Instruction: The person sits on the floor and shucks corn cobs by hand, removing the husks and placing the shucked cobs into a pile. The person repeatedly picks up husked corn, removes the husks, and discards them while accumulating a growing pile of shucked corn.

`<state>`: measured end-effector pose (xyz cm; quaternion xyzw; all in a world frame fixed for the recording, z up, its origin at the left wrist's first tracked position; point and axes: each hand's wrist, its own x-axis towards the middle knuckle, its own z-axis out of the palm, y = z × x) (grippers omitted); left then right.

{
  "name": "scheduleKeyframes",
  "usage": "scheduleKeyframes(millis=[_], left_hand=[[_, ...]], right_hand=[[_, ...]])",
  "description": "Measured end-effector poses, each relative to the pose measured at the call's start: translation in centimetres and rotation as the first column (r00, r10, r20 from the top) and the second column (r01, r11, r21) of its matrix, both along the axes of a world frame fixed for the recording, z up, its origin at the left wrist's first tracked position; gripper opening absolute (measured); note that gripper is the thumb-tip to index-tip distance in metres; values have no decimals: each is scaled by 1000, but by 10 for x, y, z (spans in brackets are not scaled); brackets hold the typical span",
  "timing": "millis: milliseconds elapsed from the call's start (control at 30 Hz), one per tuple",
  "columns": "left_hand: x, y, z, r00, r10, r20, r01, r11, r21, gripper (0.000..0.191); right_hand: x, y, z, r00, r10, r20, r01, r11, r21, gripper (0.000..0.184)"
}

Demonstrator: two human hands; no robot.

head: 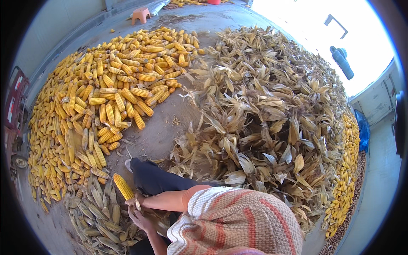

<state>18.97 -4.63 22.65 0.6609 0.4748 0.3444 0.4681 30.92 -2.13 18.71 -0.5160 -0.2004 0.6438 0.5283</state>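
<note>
A yellow ear of corn (123, 187) is in the hands, its bare kernels pointing up and left. My right hand (139, 200) closes around its lower end beside the dark-trousered leg. At the base, my left hand (137, 218) grips pale husk (136, 206); the fingers partly hide the stalk end. Ears still in dry husks (98, 220) lie heaped just left of the hands. A large heap of bare yellow corn ears (108, 83) spreads beyond them, and loose dry corn husks (255, 111) form a big pile to the right.
A pink plastic stool (141, 15) stands at the far wall. Along the right wall lie more bare ears (342, 178) and a strip of small brown round things (353, 197), near a blue plastic bag (361, 130). A red wheeled vehicle (16, 105) stands at the left edge.
</note>
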Motion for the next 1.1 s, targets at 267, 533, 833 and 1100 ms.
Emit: scheduleKeyframes(millis=[267, 533, 833, 1100], left_hand=[[-7, -16, 12, 941, -191, -280, 252, 947, 201, 20], [-64, 25, -6, 925, 46, 378, 150, 867, -475, 30], [-86, 92, -23, 774, 575, 265, -288, 693, -661, 77], [-77, 108, -4, 667, 631, 397, -369, 742, -560, 40]], right_hand=[[3, -13, 3, 995, -95, 39, 98, 991, -91, 55], [-7, 1, 5, 802, 182, 570, -9, 956, -292, 62], [-70, -16, -22, 580, 342, 739, -370, 919, -135, 75], [-68, 5, -25, 770, 504, 390, -586, 801, 121, 85]])
